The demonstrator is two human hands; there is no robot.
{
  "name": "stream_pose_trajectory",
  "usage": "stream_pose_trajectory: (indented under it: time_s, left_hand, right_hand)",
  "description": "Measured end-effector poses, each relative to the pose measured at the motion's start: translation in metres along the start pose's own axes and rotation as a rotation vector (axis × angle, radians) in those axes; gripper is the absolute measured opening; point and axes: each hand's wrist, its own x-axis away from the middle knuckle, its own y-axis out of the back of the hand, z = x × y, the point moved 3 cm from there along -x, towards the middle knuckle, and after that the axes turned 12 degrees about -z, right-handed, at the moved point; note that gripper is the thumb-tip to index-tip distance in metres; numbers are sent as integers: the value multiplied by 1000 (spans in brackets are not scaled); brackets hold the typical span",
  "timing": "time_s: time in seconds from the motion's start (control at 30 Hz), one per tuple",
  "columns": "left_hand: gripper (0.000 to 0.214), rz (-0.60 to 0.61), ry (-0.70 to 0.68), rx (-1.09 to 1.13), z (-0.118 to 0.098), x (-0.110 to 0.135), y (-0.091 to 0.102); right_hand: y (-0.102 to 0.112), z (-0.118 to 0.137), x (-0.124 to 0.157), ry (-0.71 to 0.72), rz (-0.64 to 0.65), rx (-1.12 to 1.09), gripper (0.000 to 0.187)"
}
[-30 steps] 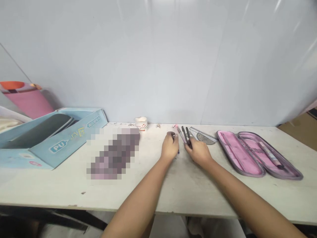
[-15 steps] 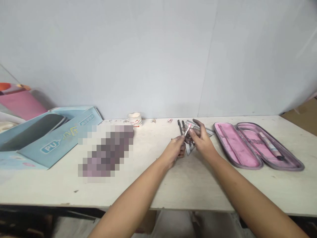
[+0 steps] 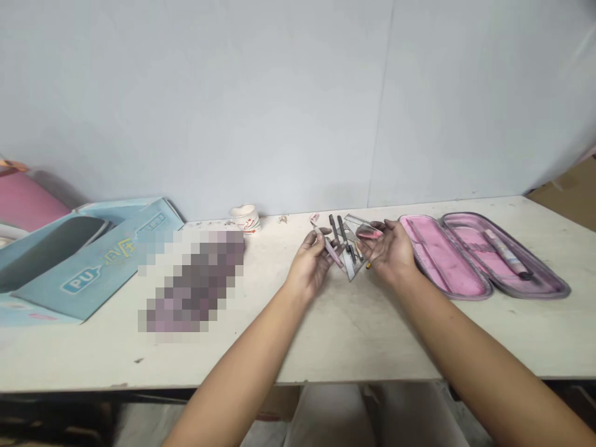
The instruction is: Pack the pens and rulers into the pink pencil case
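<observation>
My left hand (image 3: 311,259) and my right hand (image 3: 390,249) are raised just above the white table (image 3: 326,329), palms facing each other. Between them they hold a bundle of stationery: dark pens (image 3: 341,234), a pink pen (image 3: 331,249) and a clear set square (image 3: 354,248). Fingers of both hands curl round the bundle. Just right of my right hand lies an open pink pencil case (image 3: 479,264) with one pen (image 3: 506,254) in its right half.
A light blue cardboard box (image 3: 88,254) lies at the left. Beside it is a blurred-out patch (image 3: 193,279). A small white paper cup (image 3: 244,219) stands by the grey wall. A small pink scrap (image 3: 313,217) lies behind the hands.
Both hands have gathered the pens and set square off the table and lifted them together. The view has shifted slightly right and down.
</observation>
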Motion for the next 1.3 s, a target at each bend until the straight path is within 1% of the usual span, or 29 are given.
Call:
stream_pose_trajectory:
  time_s: [0.07,0.13,0.23,0.3,0.37,0.43,0.5,0.57,0.6,0.73,0.8,0.83,0.9,0.93,1.03,1.1,1.23,1.3]
  left_hand:
    - [8,-26,-46,22,-7,-2,3]
    - [8,-46,-90,25,-13,-3,7]
    - [10,-49,-129,0,-17,-4,11]
    - [11,-47,-139,-20,-17,-4,12]
    - [11,-49,-148,-27,-15,-5,14]
    - [13,-54,-146,-31,-12,-6,15]
    - [16,-57,-123,-39,-10,-7,16]
    - [19,-58,-93,-42,-8,-9,16]
    - [21,-61,-83,-39,-8,-10,17]
    - [23,-72,-72,-37,-6,-11,18]
    - [23,-62,-70,-53,-4,-11,19]
    - [23,-56,-70,-59,-4,-11,19]
    - [24,-54,-71,-65,-3,-10,19]
    - [24,-57,-70,-66,-3,-10,19]
    - [24,-57,-61,-77,-2,-11,19]
    - [25,-48,-57,-86,-1,-10,19]
    - [27,-51,-58,-92,-1,-9,18]
    - [27,-63,-57,-90,-1,-9,17]
  right_hand:
    - [-1,-2,4,-23,37,118,17]
    - [-3,-7,10,0,86,341,23]
    - [-8,-17,20,24,219,656,36]
    - [-10,-21,24,39,290,752,45]
    - [-9,-20,24,108,290,763,47]
    - [-6,-13,20,224,257,752,44]
    - [-4,-6,17,335,262,763,37]
    - [-3,-1,16,407,292,782,29]
    - [-2,1,15,415,305,787,28]
    - [0,1,14,351,338,835,29]
    - [0,1,12,387,320,888,32]
    - [1,2,11,426,306,895,30]
    - [1,4,9,473,277,852,27]
    - [2,4,8,457,260,825,31]
    - [6,3,3,316,216,832,34]
    - [8,2,2,287,219,841,34]
    - [9,4,1,352,268,799,33]
    - [9,8,0,449,253,846,29]
